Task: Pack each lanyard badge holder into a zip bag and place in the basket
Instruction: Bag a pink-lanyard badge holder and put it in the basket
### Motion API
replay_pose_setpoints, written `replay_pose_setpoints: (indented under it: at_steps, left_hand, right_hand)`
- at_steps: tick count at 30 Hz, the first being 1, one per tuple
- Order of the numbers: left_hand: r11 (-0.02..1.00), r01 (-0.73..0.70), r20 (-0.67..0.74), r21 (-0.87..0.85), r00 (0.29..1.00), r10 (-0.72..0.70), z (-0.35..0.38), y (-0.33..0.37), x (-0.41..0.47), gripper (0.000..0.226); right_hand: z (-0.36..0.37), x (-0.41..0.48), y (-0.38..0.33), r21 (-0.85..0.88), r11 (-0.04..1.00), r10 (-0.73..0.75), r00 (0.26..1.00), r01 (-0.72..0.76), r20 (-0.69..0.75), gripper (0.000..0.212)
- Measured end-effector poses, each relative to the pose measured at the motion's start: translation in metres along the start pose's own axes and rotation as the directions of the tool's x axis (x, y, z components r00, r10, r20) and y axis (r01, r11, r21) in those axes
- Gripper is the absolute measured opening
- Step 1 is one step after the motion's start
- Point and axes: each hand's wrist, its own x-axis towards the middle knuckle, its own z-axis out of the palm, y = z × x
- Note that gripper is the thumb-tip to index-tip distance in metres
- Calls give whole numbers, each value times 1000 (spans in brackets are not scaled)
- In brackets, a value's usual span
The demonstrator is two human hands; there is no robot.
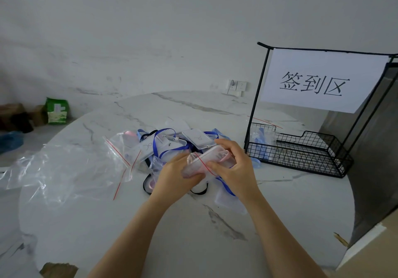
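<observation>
A zip bag (206, 163) with a pink-lanyard badge holder (217, 156) inside is pinched at its red seal by both the left hand (176, 175) and right hand (232, 165), seemingly for closing, above the table (193, 223) middle, near the basket (301, 157) at the right edge.

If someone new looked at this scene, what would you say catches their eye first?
Probably the left hand and right hand at centre, holding a zip bag with a pinkish badge holder inside. Next, the white sign with bold black characters on the black wire basket at right, then the tangle of blue lanyards behind the hands.
</observation>
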Motion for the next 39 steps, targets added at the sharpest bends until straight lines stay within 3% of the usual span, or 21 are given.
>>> replay_pose_setpoints:
  at_steps: [3,6,11,15,18,22,33,39]
  left_hand:
    - [999,38,19,-31,999,-37,4,1,-2,16]
    - [991,85,58,-106,995,-80,9,0,-2,23]
    - [959,132,82,-250,990,-114,7,6,-2,11]
    - [907,131,21,-401,991,-134,0,9,-1,16]
    - [852,124,15,-510,991,-135,-7,9,-1,27]
    - [822,114,21,-557,992,-123,-9,9,0,27]
    - [751,120,12,-649,989,-147,-11,10,0,21]
    - [690,103,17,-717,991,-131,-13,15,-1,17]
  right_hand:
    - [1,-2,-3,-18,1000,-3,999,4,36,52]
    - [4,-4,-3,-21,1000,-5,997,6,72,47]
    - [1,-2,-3,27,1000,-4,998,2,68,27]
    - [1,0,-2,79,994,71,996,-76,59,41]
    - [1,3,-1,118,984,128,990,-135,67,26]
    - [2,3,-1,138,975,167,985,-172,50,18]
    - [4,2,0,204,945,236,964,-256,119,25]
    - [3,3,-5,230,950,206,978,-210,41,26]
